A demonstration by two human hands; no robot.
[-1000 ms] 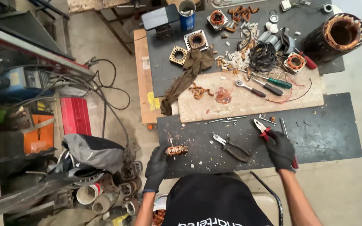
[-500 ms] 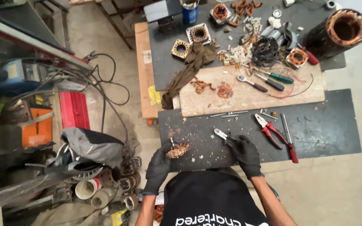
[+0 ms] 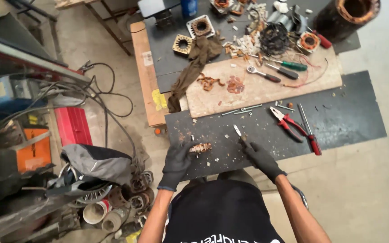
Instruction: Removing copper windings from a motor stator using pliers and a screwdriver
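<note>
Debris litters the dark bench (image 3: 347, 112); left hand (image 3: 176, 163) fingers grip a copper coil (image 3: 200, 147), right hand (image 3: 262, 158) pliers (image 3: 239, 134).

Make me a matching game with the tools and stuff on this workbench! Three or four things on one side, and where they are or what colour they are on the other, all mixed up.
Things:
1. small copper-wound part
2. pliers with red handles
3. brown rag
4. green-handled screwdriver

Places or states:
A. draped from the dark bench top down onto the light board
B. held in the gloved left hand
C. lying on the pale board, near the ratchet wrench
D. lying alone on the dark mat, right of the right hand

Pairs: 1-B, 2-D, 3-A, 4-C
</note>
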